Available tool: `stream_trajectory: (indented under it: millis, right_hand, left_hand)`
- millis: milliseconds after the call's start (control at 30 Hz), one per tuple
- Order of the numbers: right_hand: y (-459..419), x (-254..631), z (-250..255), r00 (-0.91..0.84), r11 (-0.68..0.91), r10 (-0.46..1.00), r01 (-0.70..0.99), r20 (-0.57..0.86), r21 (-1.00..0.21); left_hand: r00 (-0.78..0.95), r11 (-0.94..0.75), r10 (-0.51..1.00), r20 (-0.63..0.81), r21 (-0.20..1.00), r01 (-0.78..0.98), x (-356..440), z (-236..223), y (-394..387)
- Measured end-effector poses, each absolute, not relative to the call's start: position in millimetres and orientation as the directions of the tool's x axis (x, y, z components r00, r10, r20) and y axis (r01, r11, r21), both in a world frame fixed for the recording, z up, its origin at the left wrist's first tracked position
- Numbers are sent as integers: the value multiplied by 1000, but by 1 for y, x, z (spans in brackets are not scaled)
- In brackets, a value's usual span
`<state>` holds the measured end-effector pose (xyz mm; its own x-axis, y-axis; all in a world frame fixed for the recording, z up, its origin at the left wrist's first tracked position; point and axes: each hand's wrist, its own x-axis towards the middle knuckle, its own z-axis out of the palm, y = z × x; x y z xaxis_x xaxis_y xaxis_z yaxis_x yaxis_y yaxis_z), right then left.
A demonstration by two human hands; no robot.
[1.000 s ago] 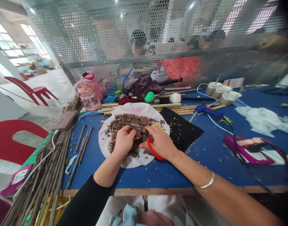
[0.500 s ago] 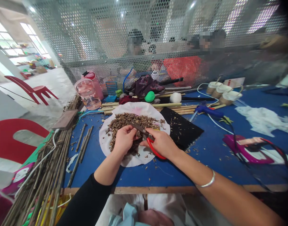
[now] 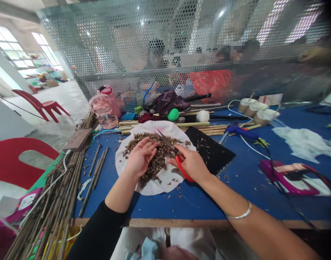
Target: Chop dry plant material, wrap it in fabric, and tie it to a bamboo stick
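Note:
In the head view, my right hand (image 3: 191, 160) grips red-handled scissors (image 3: 168, 142), whose dark blades point up and left, slightly parted. Palm up, my left hand (image 3: 142, 157) hovers over a heap of brown dried plant bits (image 3: 156, 168) with its fingers loosely spread. Whether any small bits lie on that palm I cannot make out. The heap rests on a round white cloth (image 3: 165, 186), which lies on the blue table (image 3: 181, 207). A black cloth square (image 3: 211, 151) sprinkled with bits lies to the right of the white one.
Bundled sticks (image 3: 62, 180) line the left edge, with short cut sticks (image 3: 97, 169) beside them. Behind the cloth are bamboo rods (image 3: 208, 126), a green ball (image 3: 173, 115) and a pink bottle (image 3: 103, 112). A blue glue gun (image 3: 241, 130) and paper cups (image 3: 265, 115) stand right.
My left hand has opened from a pinch near the scissor blades and turned palm up. The blades now show, apart from that hand. The camera view has shifted slightly.

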<state>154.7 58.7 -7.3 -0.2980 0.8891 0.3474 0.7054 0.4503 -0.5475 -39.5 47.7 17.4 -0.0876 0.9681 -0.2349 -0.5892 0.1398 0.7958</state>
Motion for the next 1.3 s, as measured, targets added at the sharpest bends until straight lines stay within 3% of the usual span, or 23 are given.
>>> stream_trajectory:
  millis: [67,133,167,267,367,433,500,600,667,733,1000,1133,1300]
  right_hand:
    - [60,157,-7,-292,451,889,689,352,-568]
    - [64,163,-6,-256,434,895,689,364,-580]
    - [68,168,-5,-217,407,903,707,371,-579]
    - [80,187,-1,-61,266,927,802,369,-535]
    - [94,209,4,35,115,951,883,308,-455]
    - [100,220,8,70,35,966,917,248,-397]
    - [102,227,11,102,-23,973,934,207,-356]
    - [102,229,15,136,-60,973,928,185,-367]
    - [101,227,15,154,-68,970,915,187,-398]
    - [100,225,14,170,-79,968,905,185,-417]
    - [104,228,9,187,-94,965,900,183,-426]
    - [103,227,8,175,-70,963,898,207,-434]
    - [101,222,4,118,-2,965,897,234,-443]
  left_hand:
    - [-185,65,971,-152,911,-407,-41,13,48]
    - [-252,-15,968,3,999,-45,-43,8,48]
    - [-253,-63,962,107,982,176,-44,6,47]
    - [-133,-167,932,338,723,670,-46,7,46]
    - [-62,-82,962,267,495,865,-44,17,44]
    - [-67,-9,980,187,377,926,-40,26,44]
    - [-58,-3,979,196,298,955,-30,33,49]
    - [91,-152,962,258,227,962,-5,37,67]
    - [270,-308,942,200,191,932,19,37,88]
    - [357,-366,931,83,188,911,45,34,111]
    - [329,-300,939,-100,228,926,102,15,149]
    - [333,-316,943,-25,261,912,95,22,142]
    - [298,-342,938,174,345,874,33,41,113]
